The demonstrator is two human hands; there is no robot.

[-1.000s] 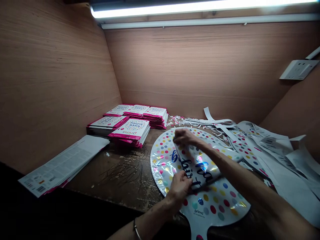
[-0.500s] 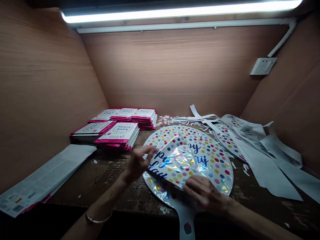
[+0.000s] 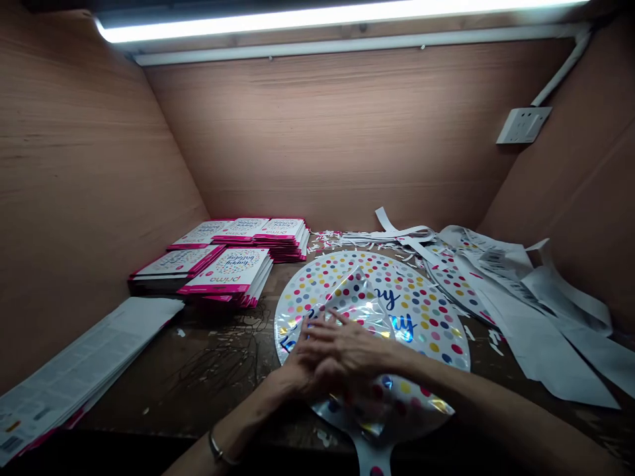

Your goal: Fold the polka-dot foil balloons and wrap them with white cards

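A flat round foil balloon (image 3: 421, 311), white with coloured dots and blue lettering, lies on the worn wooden bench. Part of its near left side is folded over into a crumpled shiny flap (image 3: 354, 297). My right hand (image 3: 354, 347) lies flat on that folded part, fingers pointing left. My left hand (image 3: 297, 367) sits just under and left of it, pressing the same fold, largely covered by the right hand. The balloon's neck (image 3: 370, 456) hangs over the bench's front edge.
Stacks of pink-edged packaged cards (image 3: 225, 274) stand at the left rear. A pile of printed sheets (image 3: 74, 370) lies far left. More dotted balloons (image 3: 456, 277) and white paper strips (image 3: 536, 311) cover the right. A wall socket (image 3: 523, 124) is upper right.
Both hands have come together over the near left of the balloon. The left moved right from the balloon's edge, the right moved left and up, and the flap is folded further.
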